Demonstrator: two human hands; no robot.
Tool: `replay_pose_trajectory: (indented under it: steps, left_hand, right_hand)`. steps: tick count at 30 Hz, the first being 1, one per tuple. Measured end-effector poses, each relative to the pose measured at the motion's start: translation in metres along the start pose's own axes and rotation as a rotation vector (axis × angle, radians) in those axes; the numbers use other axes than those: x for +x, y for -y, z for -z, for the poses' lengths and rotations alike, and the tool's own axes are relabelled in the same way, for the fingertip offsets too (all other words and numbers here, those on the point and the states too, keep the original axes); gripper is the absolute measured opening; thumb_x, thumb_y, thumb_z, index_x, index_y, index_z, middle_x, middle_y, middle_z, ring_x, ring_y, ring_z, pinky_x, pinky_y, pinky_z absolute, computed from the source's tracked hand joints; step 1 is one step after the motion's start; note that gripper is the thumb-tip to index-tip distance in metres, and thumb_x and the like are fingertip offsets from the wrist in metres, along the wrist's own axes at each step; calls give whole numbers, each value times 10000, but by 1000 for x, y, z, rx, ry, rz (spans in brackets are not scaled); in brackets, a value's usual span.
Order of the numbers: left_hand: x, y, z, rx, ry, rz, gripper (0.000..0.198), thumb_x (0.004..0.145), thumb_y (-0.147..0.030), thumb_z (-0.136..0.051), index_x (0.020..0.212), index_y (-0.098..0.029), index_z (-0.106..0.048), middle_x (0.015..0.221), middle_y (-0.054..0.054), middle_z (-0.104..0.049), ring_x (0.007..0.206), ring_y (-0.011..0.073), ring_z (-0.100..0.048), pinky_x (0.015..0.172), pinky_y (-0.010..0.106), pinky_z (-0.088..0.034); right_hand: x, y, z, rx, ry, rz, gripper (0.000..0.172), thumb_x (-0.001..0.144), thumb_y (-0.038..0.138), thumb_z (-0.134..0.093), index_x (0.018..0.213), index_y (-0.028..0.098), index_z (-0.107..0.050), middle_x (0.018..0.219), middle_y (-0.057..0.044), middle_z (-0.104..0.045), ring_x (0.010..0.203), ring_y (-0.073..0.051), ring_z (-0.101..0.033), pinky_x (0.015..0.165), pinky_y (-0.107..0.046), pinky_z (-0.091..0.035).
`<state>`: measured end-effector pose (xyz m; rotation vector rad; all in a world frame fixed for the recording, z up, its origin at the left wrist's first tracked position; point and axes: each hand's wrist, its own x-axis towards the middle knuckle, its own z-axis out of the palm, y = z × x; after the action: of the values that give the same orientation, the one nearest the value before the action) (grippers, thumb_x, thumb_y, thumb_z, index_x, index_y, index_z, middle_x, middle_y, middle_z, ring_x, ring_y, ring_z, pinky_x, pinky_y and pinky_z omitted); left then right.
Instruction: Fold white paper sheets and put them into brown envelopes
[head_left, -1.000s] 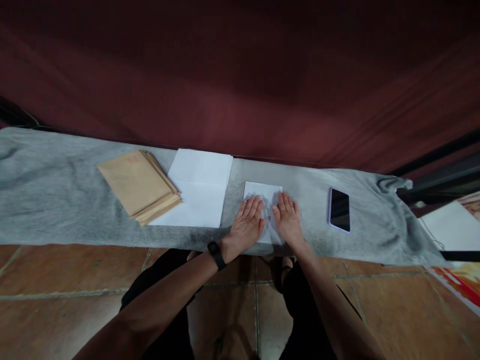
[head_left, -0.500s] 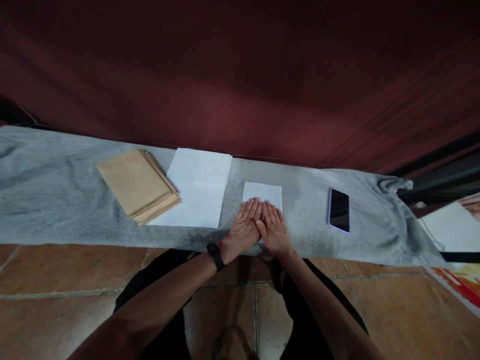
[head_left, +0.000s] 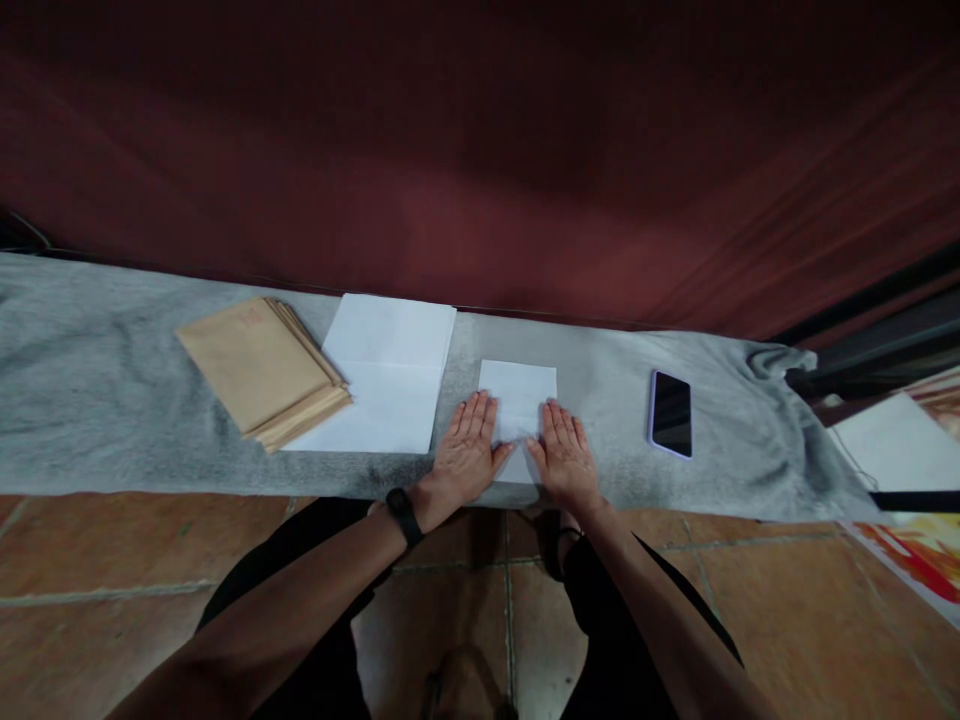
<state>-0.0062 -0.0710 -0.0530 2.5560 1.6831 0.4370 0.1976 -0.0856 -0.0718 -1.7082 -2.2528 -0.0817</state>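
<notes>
A small white sheet of paper [head_left: 517, 385], apparently folded, lies flat on the grey cloth in front of me. My left hand [head_left: 466, 452] rests flat on its left edge, fingers stretched forward and thumb pointing inward. On the right edge lies my right hand [head_left: 566, 455], likewise flat, its thumb turned in toward the other. Bare paper shows between the two hands. To the left is a stack of larger white sheets [head_left: 390, 370] with a crease across the middle. Brown envelopes [head_left: 255, 365] are piled partly over those sheets.
The grey cloth [head_left: 97, 370] covers a long narrow surface. A phone [head_left: 671, 413] with a light purple case lies to the right. Behind hangs a dark red curtain [head_left: 450, 200]. At far right are a white board [head_left: 900, 450] and a colourful printed sheet [head_left: 922, 560] near the tiled floor.
My hands, which were together over the middle of the small paper, have slid apart to its left and right edges. The view has shifted slightly.
</notes>
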Motion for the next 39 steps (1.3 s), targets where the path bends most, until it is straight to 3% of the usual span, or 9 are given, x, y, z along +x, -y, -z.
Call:
replay_pose_trajectory:
  steps: [11,18,23,29,39]
  left_hand:
    - [-1,2,5,5,-5,8,797,994,-562,-400,1550,-2,-288,1625,239,-292,1548,318,-190,1264,521,-194]
    - [-8,-19,7,-31,23,-154,628,1013,-349,-383,1544,-25,-304,1648,191,-271,1555,274,-163,1273,480,-203]
    - [-19,-29,-2,-33,81,-182,633,966,-192,-344,1568,-27,-239,1641,193,-289,1545,266,-193,1265,478,-227]
    - [-21,-24,0,-43,76,-179,626,1002,-303,-358,1562,-38,-267,1648,192,-266,1555,273,-152,1275,486,-186]
    - [-26,-8,8,-13,48,-123,641,1019,-367,-408,1554,-36,-284,1640,215,-269,1548,279,-188,1267,463,-231]
  right_hand:
    - [-2,-7,2,26,33,-45,657,1058,459,-328,1597,91,-251,1624,-191,-337,1508,-318,-305,1217,-533,-253]
    - [0,22,16,171,62,40,610,1077,394,-251,1618,122,-177,1661,-154,-264,1548,-259,-221,1244,-512,-232]
    - [-12,41,13,224,108,102,640,1072,414,-283,1622,114,-152,1647,-149,-303,1528,-234,-282,1245,-465,-273]
    - [-17,24,10,105,100,92,624,1066,423,-317,1588,84,-277,1642,-180,-298,1532,-283,-263,1240,-501,-261]
    - [-19,11,14,29,95,49,681,1053,480,-351,1586,64,-270,1631,-201,-312,1514,-311,-301,1228,-507,-267]
